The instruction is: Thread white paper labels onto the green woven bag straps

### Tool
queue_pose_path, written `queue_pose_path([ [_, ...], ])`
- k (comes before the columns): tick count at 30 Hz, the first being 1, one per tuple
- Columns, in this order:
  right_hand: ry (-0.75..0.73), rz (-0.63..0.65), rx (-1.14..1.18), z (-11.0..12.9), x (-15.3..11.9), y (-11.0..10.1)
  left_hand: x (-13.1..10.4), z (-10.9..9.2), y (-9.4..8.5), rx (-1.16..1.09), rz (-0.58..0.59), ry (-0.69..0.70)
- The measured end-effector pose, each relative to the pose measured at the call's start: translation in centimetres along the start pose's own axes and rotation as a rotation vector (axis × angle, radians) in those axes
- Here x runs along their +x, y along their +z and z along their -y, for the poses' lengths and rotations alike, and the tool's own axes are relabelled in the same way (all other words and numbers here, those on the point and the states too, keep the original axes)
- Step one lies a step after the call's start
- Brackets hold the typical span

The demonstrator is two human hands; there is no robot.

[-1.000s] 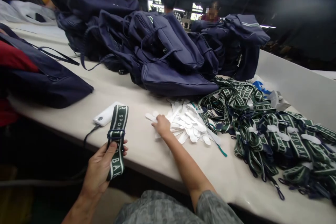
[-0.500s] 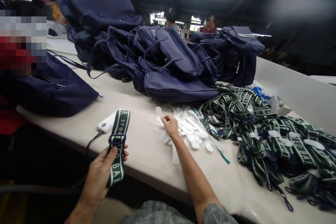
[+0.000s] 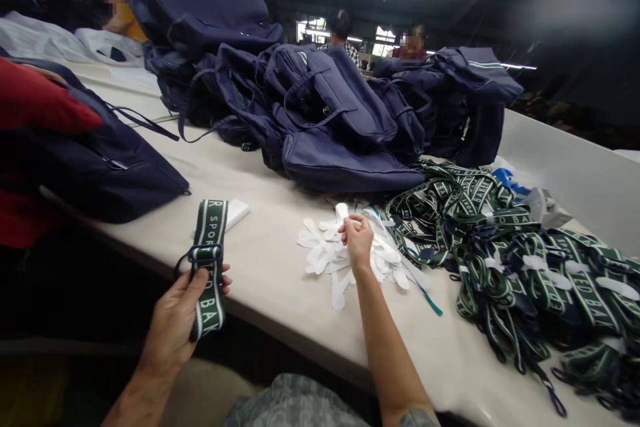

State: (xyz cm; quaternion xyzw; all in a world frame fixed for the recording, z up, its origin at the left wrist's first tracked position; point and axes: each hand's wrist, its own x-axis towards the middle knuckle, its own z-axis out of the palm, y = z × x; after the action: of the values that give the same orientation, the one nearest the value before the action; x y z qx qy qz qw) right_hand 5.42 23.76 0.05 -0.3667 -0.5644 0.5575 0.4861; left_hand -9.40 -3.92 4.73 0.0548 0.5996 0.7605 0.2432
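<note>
Your right hand (image 3: 358, 238) has been travelling to the right across the pile of white tags (image 3: 350, 255) since a second ago, from its near-left edge to its middle, and it is now lifting one tag up out of the heap. Its fingers (image 3: 350, 223) are pinching together on that tag, presumably so that only one comes away from the loose spread. Your left hand (image 3: 181, 307) is staying put at the near edge of the surface (image 3: 280, 280), its fingers closed around the green strap (image 3: 209, 260) just below the dark buckle, thumb on top. Gripped there, the strap is standing up with its lettered face toward you and its upper end leaning over the surface edge, well apart from the tags. A tangle of matching straps (image 3: 505, 260) is lying to the right of the tags, and navy bags (image 3: 325, 120) are piling up behind.
</note>
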Motion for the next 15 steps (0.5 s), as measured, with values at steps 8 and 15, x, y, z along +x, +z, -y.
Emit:
queue_pose_path([
  [8,-0.104,0.445,-0.477,-1.4,-4.8,6.1,-0.9,0.7,1.1,0.042,0.087,-0.07],
  [15,-0.335,0.649,-1.005,-1.6,0.6,12.0,-1.2,0.0,0.3,0.039,0.043,-0.035],
])
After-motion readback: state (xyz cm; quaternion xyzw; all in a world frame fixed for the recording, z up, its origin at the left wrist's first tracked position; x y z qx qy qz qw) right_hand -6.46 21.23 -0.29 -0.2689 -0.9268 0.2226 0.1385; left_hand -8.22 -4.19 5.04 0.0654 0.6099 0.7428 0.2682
